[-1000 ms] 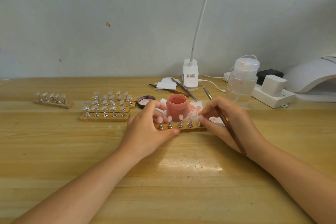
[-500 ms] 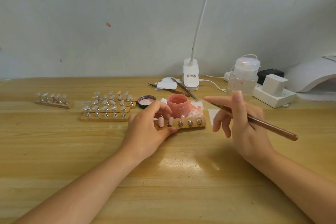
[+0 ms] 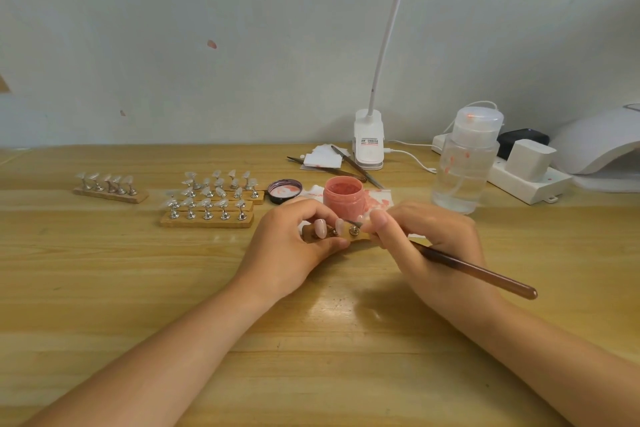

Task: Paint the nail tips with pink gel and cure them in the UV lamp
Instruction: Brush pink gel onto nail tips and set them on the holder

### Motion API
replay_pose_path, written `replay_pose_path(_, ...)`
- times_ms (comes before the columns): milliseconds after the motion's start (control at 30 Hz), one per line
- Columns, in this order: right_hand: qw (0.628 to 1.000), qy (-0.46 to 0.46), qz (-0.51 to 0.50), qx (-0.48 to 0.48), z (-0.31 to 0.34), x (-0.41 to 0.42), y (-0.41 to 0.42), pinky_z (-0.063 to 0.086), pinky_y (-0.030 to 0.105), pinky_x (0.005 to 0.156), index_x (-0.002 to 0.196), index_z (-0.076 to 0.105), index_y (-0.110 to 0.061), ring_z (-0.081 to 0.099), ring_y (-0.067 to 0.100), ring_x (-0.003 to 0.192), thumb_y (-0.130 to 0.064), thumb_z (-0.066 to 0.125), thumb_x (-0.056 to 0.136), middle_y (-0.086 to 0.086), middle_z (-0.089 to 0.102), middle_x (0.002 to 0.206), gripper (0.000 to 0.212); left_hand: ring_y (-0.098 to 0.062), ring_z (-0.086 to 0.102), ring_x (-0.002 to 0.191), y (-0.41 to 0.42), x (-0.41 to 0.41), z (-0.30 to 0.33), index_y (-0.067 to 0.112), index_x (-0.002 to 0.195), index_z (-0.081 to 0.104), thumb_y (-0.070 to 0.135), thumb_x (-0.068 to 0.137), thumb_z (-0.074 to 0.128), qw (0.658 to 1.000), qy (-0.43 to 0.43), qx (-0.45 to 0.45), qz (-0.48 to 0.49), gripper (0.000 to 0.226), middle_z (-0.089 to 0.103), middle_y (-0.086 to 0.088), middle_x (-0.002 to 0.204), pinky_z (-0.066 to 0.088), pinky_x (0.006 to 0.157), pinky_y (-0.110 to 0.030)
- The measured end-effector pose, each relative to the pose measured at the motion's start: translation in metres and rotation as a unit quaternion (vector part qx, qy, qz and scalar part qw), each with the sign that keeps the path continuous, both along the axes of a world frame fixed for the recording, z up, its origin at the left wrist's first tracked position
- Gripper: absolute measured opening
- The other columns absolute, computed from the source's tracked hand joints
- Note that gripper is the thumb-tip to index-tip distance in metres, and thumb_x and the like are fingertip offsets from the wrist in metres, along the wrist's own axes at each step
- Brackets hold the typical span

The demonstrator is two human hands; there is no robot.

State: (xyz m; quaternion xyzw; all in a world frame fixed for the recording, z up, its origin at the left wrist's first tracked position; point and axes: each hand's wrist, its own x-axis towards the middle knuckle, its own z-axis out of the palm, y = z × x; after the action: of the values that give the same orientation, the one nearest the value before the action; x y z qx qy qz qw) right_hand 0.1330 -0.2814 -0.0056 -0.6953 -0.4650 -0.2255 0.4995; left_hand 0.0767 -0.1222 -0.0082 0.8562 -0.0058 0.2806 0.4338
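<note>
Item: small wooden nail-tip holder (image 3: 360, 236), just before the open pink gel jar (image 3: 343, 197) on the wooden surface (image 3: 311, 340).

Left hand (image 3: 294, 246): gripped the holder's left end.

Right hand (image 3: 429, 239): gripped a long brown brush (image 3: 478, 270); half a second earlier raised beside the jar, now lowered, tip at a nail tip.

Reading: painting resumed. White UV lamp (image 3: 599, 142), far right of the jar, unused.

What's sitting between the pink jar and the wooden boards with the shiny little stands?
In the head view, a round black lid lies on the table between the pink jar and the wooden boards.
</note>
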Motion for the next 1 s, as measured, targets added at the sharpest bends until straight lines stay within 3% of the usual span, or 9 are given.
replay_pose_path(133,1.0,-0.019,0.011,-0.022,-0.0011,-0.0011,0.0013,0.045,0.031,0.054,0.07,0.072,-0.008,0.06,0.016,0.059,-0.028,0.051,0.09,0.005,0.064,0.061,0.035,0.002,0.047,0.06,-0.0005,-0.0009,0.0011,0.03,0.064,0.06,0.003,0.065,0.078,1.0,-0.004,0.005,0.001,0.032,0.047,0.013,0.058,0.037,0.057,-0.005)
replay_pose_path(233,0.999,-0.018,0.042,-0.003,-0.0008,-0.0022,-0.0007,0.046,0.017,0.054,0.068,0.071,-0.011,0.058,0.007,0.058,-0.031,0.045,0.093,-0.005,0.062,0.06,0.042,0.0,0.045,0.059,0.0002,-0.0005,0.0007,0.028,0.064,0.061,-0.001,0.066,0.077,1.0,-0.004,0.001,-0.008,0.034,0.052,0.018,0.058,0.038,0.056,-0.005)
replay_pose_path(367,0.999,-0.036,0.015,-0.004,-0.0013,0.0005,0.0019,0.044,0.029,0.054,0.072,0.072,-0.009,0.058,0.014,0.059,-0.025,0.05,0.091,0.004,0.063,0.062,0.033,0.001,0.045,0.058,0.0006,0.0,0.0003,0.028,0.064,0.061,0.004,0.066,0.079,1.0,-0.003,-0.008,-0.011,0.03,0.053,0.023,0.059,0.038,0.057,-0.006)
replay_pose_path(533,0.998,-0.038,0.053,-0.007,-0.0021,-0.0011,0.0004,0.045,0.02,0.055,0.069,0.071,-0.009,0.058,0.009,0.059,-0.026,0.048,0.092,0.0,0.063,0.06,0.037,0.001,0.045,0.058,0.0009,0.0014,-0.0004,0.029,0.064,0.06,0.0,0.066,0.078,1.0,-0.009,-0.005,-0.015,0.033,0.054,0.021,0.06,0.039,0.057,-0.006)
replay_pose_path(700,0.999,-0.036,0.025,-0.025,-0.0016,0.0004,0.0025,0.045,0.024,0.057,0.076,0.073,-0.011,0.058,0.01,0.064,-0.023,0.054,0.089,0.001,0.065,0.068,0.025,0.001,0.044,0.058,0.0015,0.002,-0.0011,0.027,0.065,0.062,0.004,0.066,0.079,1.0,-0.003,-0.018,-0.008,0.028,0.051,0.019,0.056,0.04,0.057,-0.007)
replay_pose_path(800,0.998,-0.033,0.051,-0.017,-0.0018,-0.0005,0.0002,0.045,0.019,0.056,0.071,0.072,-0.01,0.058,0.008,0.061,-0.028,0.049,0.092,-0.002,0.064,0.064,0.036,0.0,0.045,0.058,0.0012,0.002,-0.0007,0.028,0.064,0.061,0.003,0.066,0.079,1.0,-0.002,-0.013,-0.011,0.03,0.052,0.024,0.058,0.041,0.056,-0.008)
replay_pose_path(1000,0.998,-0.044,0.031,-0.036,-0.0016,0.0005,0.0023,0.045,0.03,0.057,0.074,0.072,-0.008,0.059,0.013,0.065,-0.026,0.051,0.09,0.002,0.064,0.068,0.032,0.002,0.044,0.057,0.0021,0.0021,-0.0008,0.026,0.066,0.063,0.006,0.067,0.079,1.0,0.002,-0.015,-0.01,0.025,0.053,0.021,0.058,0.039,0.055,-0.007)
